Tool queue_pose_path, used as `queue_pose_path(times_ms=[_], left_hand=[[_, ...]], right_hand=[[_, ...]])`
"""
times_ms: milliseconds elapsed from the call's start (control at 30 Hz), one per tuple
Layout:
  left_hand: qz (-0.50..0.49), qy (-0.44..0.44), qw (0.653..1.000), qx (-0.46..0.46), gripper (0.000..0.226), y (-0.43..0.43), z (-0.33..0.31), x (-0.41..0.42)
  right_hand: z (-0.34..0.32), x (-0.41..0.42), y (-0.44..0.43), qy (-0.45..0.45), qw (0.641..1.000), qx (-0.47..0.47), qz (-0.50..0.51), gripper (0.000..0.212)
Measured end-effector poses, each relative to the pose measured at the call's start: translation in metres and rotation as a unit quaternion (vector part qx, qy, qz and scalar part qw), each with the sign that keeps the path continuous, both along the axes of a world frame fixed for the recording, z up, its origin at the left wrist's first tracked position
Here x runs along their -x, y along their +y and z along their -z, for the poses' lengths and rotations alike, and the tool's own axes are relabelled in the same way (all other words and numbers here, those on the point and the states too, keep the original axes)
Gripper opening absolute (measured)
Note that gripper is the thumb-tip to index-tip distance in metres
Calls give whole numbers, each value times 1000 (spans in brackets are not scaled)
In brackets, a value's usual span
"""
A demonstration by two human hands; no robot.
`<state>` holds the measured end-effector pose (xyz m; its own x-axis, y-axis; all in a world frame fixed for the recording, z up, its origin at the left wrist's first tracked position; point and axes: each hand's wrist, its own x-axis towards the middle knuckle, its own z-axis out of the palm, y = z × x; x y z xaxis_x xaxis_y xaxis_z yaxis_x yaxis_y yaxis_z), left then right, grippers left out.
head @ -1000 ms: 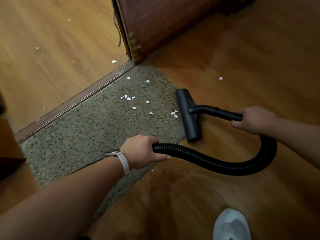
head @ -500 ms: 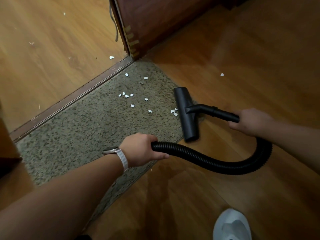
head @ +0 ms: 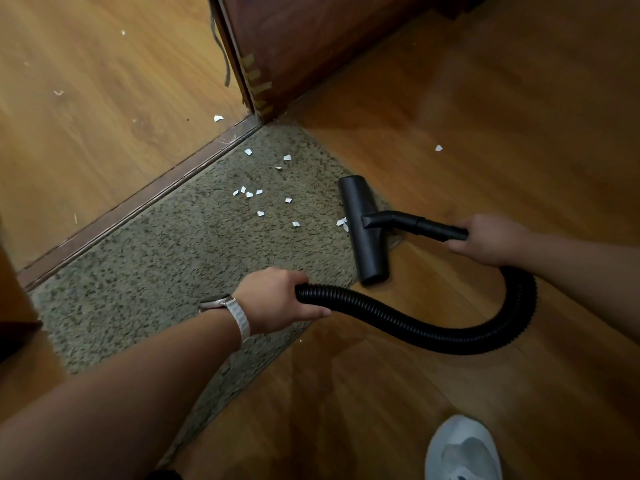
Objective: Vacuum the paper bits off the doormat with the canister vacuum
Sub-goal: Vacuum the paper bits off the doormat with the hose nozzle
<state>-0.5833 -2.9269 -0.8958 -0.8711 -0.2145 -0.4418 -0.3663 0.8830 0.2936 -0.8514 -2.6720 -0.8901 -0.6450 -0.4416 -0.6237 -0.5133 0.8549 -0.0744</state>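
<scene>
A speckled grey-green doormat [head: 149,271] lies along a dark threshold strip. Several white paper bits [head: 249,194] are scattered on its far right part. The black floor nozzle [head: 363,230] rests on the mat's right edge, half on the wooden floor, with two bits touching its left side. My right hand [head: 491,240] grips the black wand [head: 415,225] behind the nozzle. My left hand [head: 277,299] grips the ribbed black hose [head: 433,332], which loops between both hands. The canister is out of view.
A dark wooden door [head: 311,46] stands open at the mat's far corner. Loose paper bits lie on the floor beyond the threshold strip [head: 138,199] and one bit [head: 438,148] lies right of the mat. My white shoe [head: 462,448] is at the bottom right.
The nozzle has slid slightly left onto the mat's edge, reaching the two nearest paper bits. Both hands keep their grips.
</scene>
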Motion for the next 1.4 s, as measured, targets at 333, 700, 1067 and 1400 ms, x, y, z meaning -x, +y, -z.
queue_pose_path(times_ms=[333,700,1067,1400], left_hand=[[5,-4,1000,3,55,-1,2,0],[10,4,1000,4,54,-5,3,-4],[9,-2,1000,2,54,-6,4,-4],[6,-1,1000,-12,55,-8,1,-6]], right_hand=[[1,-2,-6,10,1000,14,-14,26],[-1,-1,-28,4,999,12,-44,32],[-6,-1,-42,104,981,-19,-162,35],[-4,-1,-32,-5,999,7,-38,30]])
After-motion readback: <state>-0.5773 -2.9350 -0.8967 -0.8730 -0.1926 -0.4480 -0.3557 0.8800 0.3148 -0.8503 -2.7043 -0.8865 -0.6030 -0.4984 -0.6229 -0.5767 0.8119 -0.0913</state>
